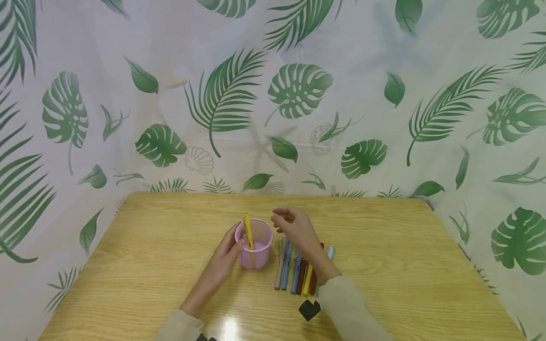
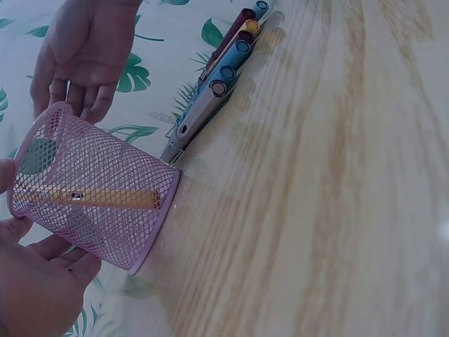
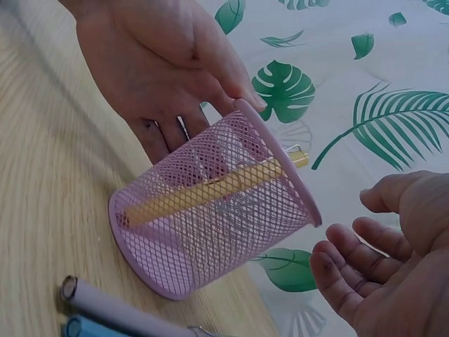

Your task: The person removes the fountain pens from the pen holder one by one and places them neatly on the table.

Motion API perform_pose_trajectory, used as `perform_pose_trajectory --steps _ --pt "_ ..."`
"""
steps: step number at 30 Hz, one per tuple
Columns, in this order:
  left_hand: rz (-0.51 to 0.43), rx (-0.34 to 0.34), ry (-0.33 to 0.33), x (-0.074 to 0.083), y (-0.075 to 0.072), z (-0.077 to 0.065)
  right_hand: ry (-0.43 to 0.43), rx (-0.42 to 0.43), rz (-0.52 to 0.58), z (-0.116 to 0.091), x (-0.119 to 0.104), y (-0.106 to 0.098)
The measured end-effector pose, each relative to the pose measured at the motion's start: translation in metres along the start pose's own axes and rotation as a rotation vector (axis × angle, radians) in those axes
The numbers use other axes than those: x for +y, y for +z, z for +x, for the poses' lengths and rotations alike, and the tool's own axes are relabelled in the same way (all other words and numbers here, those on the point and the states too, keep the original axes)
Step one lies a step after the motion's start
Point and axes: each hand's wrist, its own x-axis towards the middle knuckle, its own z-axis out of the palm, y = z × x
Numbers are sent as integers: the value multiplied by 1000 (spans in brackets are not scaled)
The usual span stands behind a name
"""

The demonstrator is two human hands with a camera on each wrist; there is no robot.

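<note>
A pink mesh pen cup (image 1: 254, 260) stands upright on the table with a yellow pen (image 1: 249, 233) leaning inside it. My left hand (image 1: 222, 259) holds the cup from its left side, thumb at the rim and fingers round the mesh, as the right wrist view also shows. Just right of the rim hovers my right hand (image 1: 298, 230), fingers loosely bent and holding nothing. Below it lies a row of pens: a greyish-pink pen (image 1: 279, 267) nearest the cup, then blue, dark red and yellow ones, and a light blue pen (image 1: 331, 252), partly covered by the right forearm.
The wooden table (image 1: 170, 237) runs back to a white cloth (image 1: 375, 123) printed with green leaves. A black object (image 1: 309, 309) shows beside the right sleeve (image 1: 351, 308).
</note>
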Motion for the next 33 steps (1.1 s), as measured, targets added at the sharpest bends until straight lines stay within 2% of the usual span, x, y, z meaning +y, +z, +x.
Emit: perform_pose_trajectory --steps 10,22,33 --pt "2 -1 -8 2 0 1 -40 -33 -98 10 -8 18" --pt "-3 -17 -15 2 -1 0 -18 -119 -113 17 -8 28" --pt "-12 -34 -26 1 -2 -2 -36 -193 -163 25 -7 38"
